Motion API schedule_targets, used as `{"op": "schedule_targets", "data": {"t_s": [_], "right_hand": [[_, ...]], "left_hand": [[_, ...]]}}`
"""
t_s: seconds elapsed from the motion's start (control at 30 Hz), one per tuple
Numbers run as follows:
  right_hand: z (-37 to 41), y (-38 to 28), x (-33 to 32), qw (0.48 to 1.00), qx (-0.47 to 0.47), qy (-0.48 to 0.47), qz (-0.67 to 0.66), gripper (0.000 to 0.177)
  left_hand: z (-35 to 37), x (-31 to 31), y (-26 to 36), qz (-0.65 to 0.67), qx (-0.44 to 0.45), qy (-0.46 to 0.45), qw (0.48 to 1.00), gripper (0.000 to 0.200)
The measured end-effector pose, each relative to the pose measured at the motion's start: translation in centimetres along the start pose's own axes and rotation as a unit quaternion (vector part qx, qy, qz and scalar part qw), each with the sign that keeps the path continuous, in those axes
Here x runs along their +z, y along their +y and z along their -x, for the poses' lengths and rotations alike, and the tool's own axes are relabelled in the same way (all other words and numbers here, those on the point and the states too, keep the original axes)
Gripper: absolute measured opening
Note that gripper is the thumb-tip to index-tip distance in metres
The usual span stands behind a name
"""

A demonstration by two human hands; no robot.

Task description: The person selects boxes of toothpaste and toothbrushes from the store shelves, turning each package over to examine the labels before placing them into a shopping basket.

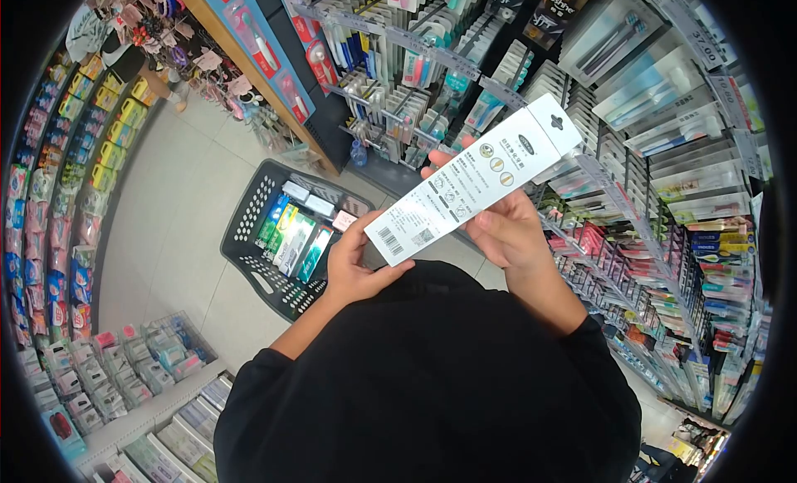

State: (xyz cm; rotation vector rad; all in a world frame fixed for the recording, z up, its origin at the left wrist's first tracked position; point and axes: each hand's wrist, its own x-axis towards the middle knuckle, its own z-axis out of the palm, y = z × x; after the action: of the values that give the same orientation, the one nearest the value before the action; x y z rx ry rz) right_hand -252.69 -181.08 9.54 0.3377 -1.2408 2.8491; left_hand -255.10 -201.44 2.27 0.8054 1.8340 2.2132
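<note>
A long white toothbrush box (473,184) is held tilted in front of my chest, its back with printed text, a barcode and a hang hole facing me. My left hand (357,263) grips the lower left end, thumb along the bottom edge. Around the middle of the lower edge, my right hand (508,230) is closed on the box, with its fingertips showing past the far edge. Below and to the left, a dark grey shopping basket (249,213) stands on the floor, holding several boxes, among them a green and white carton (290,238).
Racks of hanging toothbrush packs (664,93) with price strips (610,184) curve along the front and right. Shelves of colourful packages (108,163) line the far left. At lower left is a low shelf of small packs (124,371). A tiled aisle (174,225) runs between.
</note>
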Motion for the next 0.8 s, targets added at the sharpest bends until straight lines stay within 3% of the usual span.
{"op": "schedule_targets", "data": {"t_s": [0.07,0.17,0.27,0.8], "right_hand": [[0.2,0.1,-0.4,0.999,0.018,-0.002,-0.047,0.051],[0.7,0.6,-1.4,0.999,0.029,0.027,-0.024,0.043],[0.5,0.6,-1.0,0.999,0.019,0.033,-0.025,0.040],[0.9,0.8,-0.9,1.000,0.013,0.024,-0.006,0.040]], "left_hand": [[0.4,0.4,-0.3,-0.007,0.013,0.060,0.998,0.068],[0.7,0.0,-1.0,-0.085,0.045,0.070,0.993,0.067],[0.9,0.1,-1.5,-0.071,0.058,0.069,0.993,0.065],[0.9,0.0,-1.3,-0.096,0.066,0.042,0.992,0.065]]}}
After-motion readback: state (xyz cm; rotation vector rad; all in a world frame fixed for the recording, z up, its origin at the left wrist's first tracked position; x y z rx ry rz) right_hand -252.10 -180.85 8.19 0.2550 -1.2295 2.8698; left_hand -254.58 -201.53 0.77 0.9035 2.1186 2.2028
